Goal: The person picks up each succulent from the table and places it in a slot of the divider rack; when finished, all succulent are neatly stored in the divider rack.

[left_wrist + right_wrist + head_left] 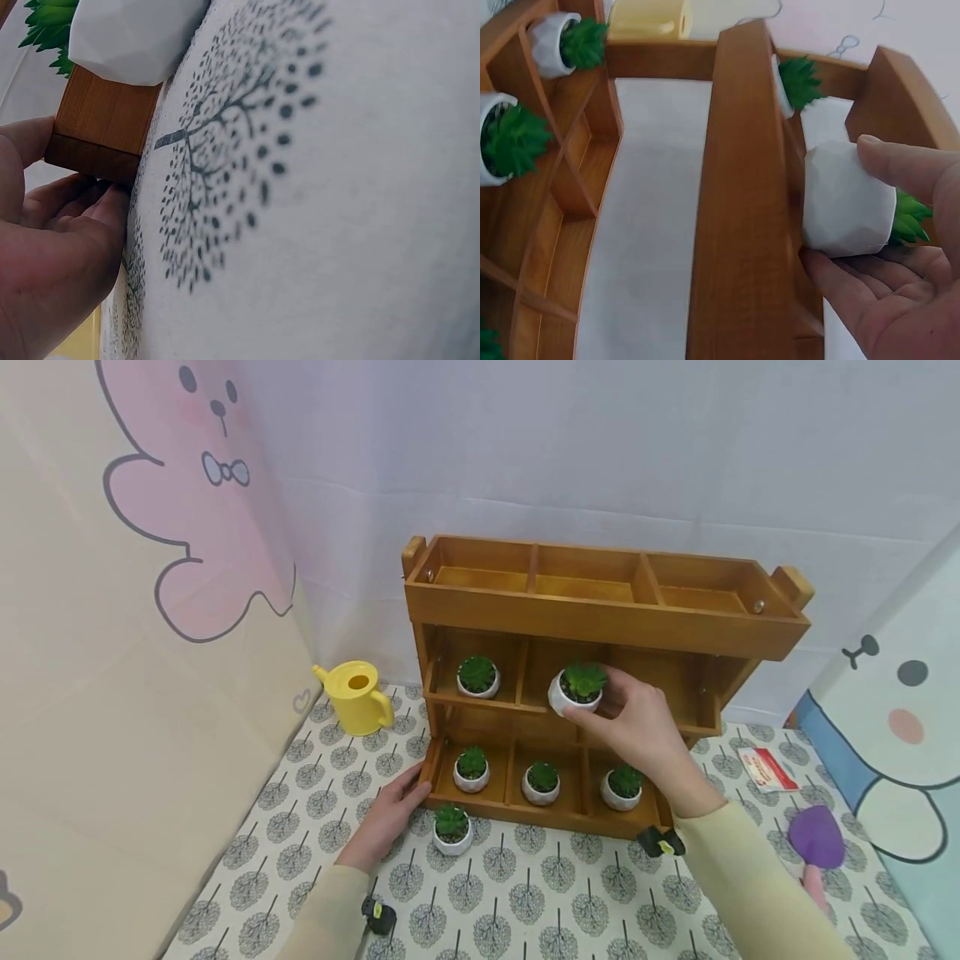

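Observation:
My right hand (637, 718) grips a small potted succulent (577, 687), thumb and fingers around its white faceted pot. In the head view this pot overlaps the middle compartment of the wooden shelf's (607, 617) middle tier. Down at the shelf's lower left corner, my left hand (392, 814) holds the wooden end, with fingers on either side of it in the left wrist view. Just right of that hand, another potted succulent (452, 829) stands on the tablecloth, before the shelf's front edge. A further succulent (478, 677) sits in the middle tier's left compartment.
Three potted succulents, including a central one (541, 782), occupy the bottom tier. The top tier (585, 587) has three bare compartments. A yellow watering can (358, 697) stands at left. A purple toy shovel (817, 837) and a red-and-white packet (767, 769) lie at right.

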{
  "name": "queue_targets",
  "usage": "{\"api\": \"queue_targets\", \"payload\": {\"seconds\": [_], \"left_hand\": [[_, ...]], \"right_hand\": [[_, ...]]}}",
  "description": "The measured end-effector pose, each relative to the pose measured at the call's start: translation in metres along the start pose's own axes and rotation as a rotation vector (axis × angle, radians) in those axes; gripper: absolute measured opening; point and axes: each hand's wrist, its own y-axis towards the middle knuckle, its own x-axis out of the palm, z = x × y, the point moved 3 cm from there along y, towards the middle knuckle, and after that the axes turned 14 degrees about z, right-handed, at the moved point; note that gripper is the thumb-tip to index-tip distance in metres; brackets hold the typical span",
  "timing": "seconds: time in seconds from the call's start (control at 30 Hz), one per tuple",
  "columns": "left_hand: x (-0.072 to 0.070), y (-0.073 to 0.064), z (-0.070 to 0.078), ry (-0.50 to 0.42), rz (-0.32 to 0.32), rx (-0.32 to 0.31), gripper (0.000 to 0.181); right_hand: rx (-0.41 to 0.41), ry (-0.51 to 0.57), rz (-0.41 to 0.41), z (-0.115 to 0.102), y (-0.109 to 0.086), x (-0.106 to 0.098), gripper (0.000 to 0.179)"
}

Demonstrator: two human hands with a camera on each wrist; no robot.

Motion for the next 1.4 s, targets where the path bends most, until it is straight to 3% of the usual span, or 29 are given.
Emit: {"api": "queue_targets", "payload": {"seconds": [0.43, 0.87, 1.4], "left_hand": [[0.001, -0.003, 0.004, -0.027, -0.002, 0.013, 0.059], [0.001, -0.001, 0.002, -0.028, 0.002, 0.025, 0.059], [0.000, -0.002, 0.001, -0.019, 0.000, 0.022, 0.060]], "right_hand": [[-0.062, -0.132, 0.050, 0.007, 0.019, 0.012, 0.054], [-0.012, -0.209, -0.007, 0.004, 0.026, 0.025, 0.062], [-0.043, -0.277, -0.026, -0.004, 0.026, 0.024, 0.052]]}}
